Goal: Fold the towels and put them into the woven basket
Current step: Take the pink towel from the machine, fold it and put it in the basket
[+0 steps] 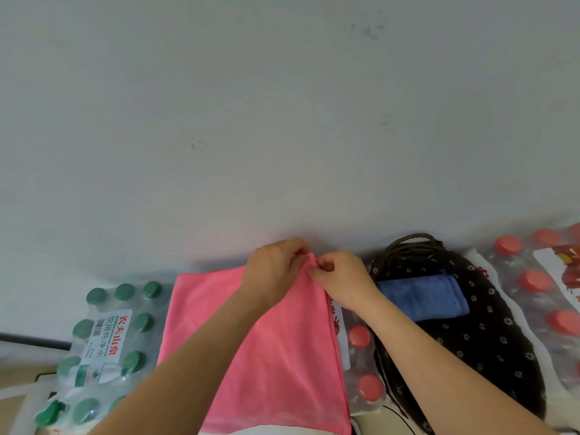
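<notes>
- One pink towel (266,334) lies spread flat over the bottle packs, and its far right corner is lifted off the surface.
- Two hands meet at that corner. The left hand (276,268) and the right hand (342,277) each pinch the corner's edge between curled fingers and thumb, and they almost touch each other.
- One basket (489,324), dark with small white flowers and brown rope handles, sits to the right of the pink towel, near it but apart.
- One blue towel (420,298), already folded, lies inside the basket.
- One green-capped water pack (106,337) stands just left of the pink towel; about ten caps show.
- Two red-capped packs show. One (361,356) is wedged between the pink towel and the basket with two caps in sight. The other (533,293) lies beyond the basket, farthest from the pink towel, with at least five caps.
</notes>
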`<state>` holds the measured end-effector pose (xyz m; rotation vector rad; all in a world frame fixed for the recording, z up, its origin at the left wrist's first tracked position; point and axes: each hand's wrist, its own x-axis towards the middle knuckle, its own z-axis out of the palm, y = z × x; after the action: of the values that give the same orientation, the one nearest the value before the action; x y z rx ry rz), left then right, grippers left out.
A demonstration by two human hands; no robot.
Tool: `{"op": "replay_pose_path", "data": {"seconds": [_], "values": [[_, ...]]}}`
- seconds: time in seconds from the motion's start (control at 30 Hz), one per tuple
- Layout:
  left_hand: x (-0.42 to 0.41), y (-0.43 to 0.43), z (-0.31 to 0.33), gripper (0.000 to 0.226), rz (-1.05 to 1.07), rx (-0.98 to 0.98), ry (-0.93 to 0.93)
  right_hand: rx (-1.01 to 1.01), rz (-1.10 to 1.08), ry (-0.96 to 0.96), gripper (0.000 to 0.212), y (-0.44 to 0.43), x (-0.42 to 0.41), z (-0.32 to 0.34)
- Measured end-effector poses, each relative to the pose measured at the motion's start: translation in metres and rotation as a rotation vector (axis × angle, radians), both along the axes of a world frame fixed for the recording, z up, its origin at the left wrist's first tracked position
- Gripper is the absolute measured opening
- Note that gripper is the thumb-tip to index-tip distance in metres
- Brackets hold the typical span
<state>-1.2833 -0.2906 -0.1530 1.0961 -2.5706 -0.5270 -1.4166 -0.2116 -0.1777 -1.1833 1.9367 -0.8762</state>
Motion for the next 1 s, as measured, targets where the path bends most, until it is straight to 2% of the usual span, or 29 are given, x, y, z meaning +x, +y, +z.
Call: {"op": "replay_pose_path", "data": {"seconds": [0.37, 0.57, 0.73, 0.8, 0.9, 1.0], "values": [[-0.01, -0.008, -0.012, 0.02, -0.032, 0.043, -0.036, 0.062, -0.083, 0.133, 0.016, -0.001, 0.002, -0.001], [-0.014, -0.007, -0.018, 0.009, -0.044, 0.023, -0.056, 0.083, -0.079, 0.216, 0.017, -0.004, 0.005, 0.0], [-0.014, -0.004, -0.023, 0.02, -0.007, -0.016, -0.052, 0.074, -0.095, 0.232, 0.025, -0.006, 0.007, -0.001], [-0.011, -0.002, -0.021, 0.021, 0.023, -0.016, -0.013, 0.079, -0.092, 0.248, 0.027, -0.007, 0.008, -0.002], [0.008, 0.002, -0.011, 0.023, 0.103, -0.032, 0.036, 0.089, -0.123, 0.161, 0.026, -0.008, 0.005, -0.003], [0.061, -0.004, -0.008, 0.015, 0.254, -0.048, -0.019, 0.102, -0.129, 0.106, 0.017, -0.009, 0.001, -0.005]]}}
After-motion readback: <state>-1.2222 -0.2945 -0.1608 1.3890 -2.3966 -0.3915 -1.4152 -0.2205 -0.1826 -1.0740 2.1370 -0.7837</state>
